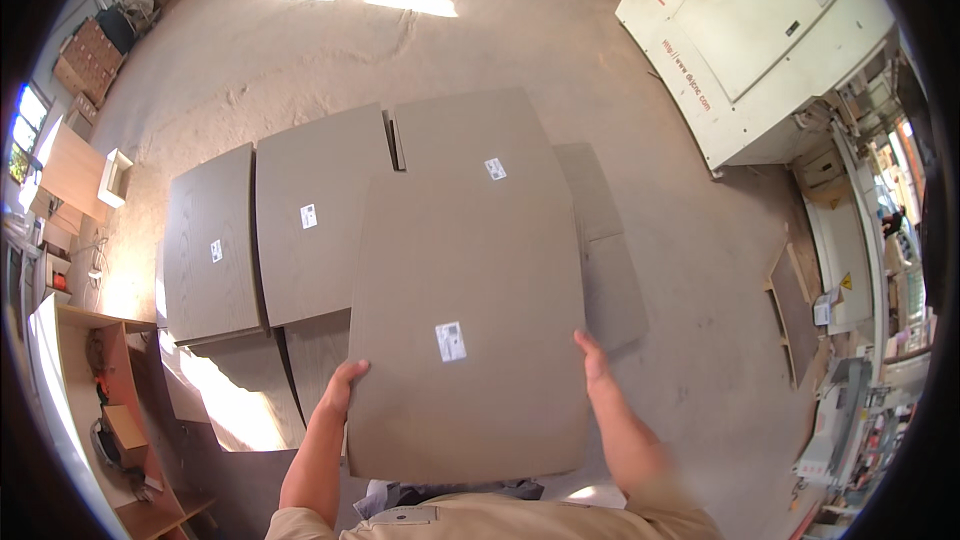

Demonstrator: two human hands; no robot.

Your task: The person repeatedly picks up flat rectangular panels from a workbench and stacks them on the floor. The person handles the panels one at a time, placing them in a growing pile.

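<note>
A large grey-brown wood-grain panel (pixel 465 260) with a white label is held up in front of my body. My left hand (pixel 347 380) grips its left edge, thumb at the front rim and the other fingers hidden behind. On the opposite edge my right hand (pixel 593 358) holds it the same way, its fingers also mostly out of sight. Beyond it lie stacked panels of the same colour: a labelled one at the far left (pixel 212 245), another in the middle (pixel 322 215), and a third (pixel 470 125) partly covered by the held panel.
A big white machine cabinet (pixel 740 40) stands at the far right, with more machine parts (pixel 845 420) along the right side. An open wooden shelf unit (pixel 120 390) holds tools at the left. A flat board (pixel 793 315) rests beside the machine. Brown boxes (pixel 92 62) are piled at the far left.
</note>
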